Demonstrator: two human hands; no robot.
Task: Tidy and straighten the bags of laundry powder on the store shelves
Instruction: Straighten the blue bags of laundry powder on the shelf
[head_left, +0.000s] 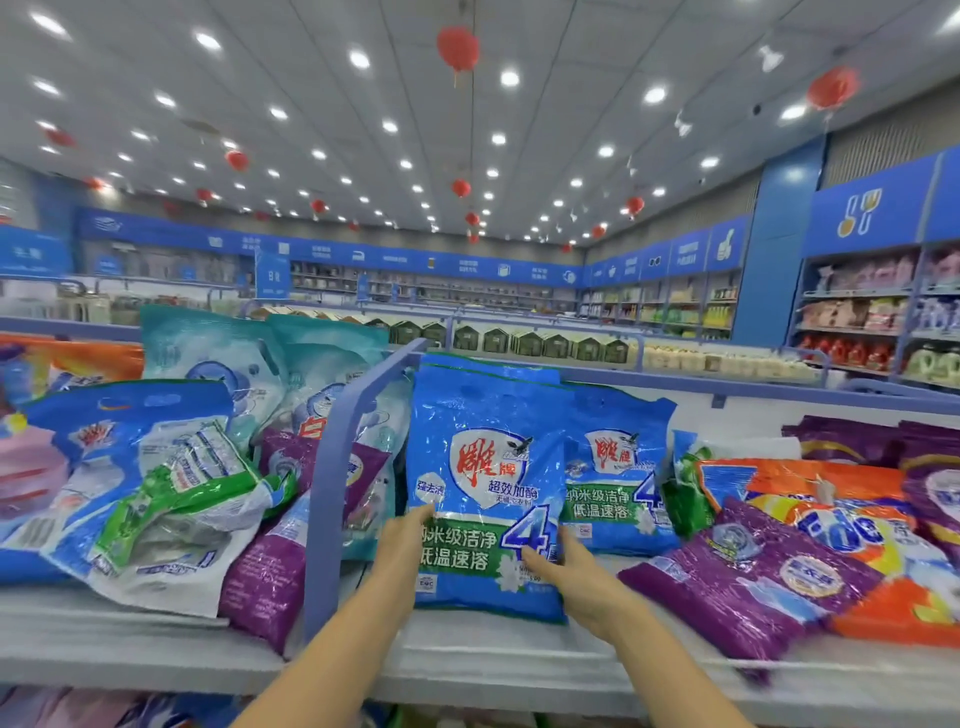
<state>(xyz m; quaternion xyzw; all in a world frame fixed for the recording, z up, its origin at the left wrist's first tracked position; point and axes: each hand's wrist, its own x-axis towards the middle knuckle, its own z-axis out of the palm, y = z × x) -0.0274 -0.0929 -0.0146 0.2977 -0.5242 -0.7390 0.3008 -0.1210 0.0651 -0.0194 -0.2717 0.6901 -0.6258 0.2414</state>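
**Midway through the tidying: the front blue bag stood up between both hands**

Head view. I held the front blue bag (485, 488) of laundry powder by its lower half, one hand on each side edge. My left hand (402, 540) gripped the left edge, with the thumb on the printed face and the other fingers out of sight behind the bag. My right hand (566, 566) pinched the lower right edge, with the thumb laid on the face near the large numeral and the fingers wrapped round the back. The bag stood nearly upright on the white shelf (467, 660), label forward, just to the right of the blue divider (343, 467). At least one like bag stood behind it. A second blue bag (618, 483) of the same brand stood just beside it on the right, set further back and partly covered by it.

The step in hand, as I judged it, was seating and squaring this bag at the head of its row. The next move called for pressing its base down, letting it lean on the bags behind, and releasing both edges slowly, since a soft powder bag would likely slump.

Work remained on either side. To the right a purple bag (748, 577) lay flat and askew, overlapping an orange bag (831, 514). Left of the divider a green-and-white bag (176, 499) lay crumpled on a loose heap in front of leaning teal bags (218, 348).
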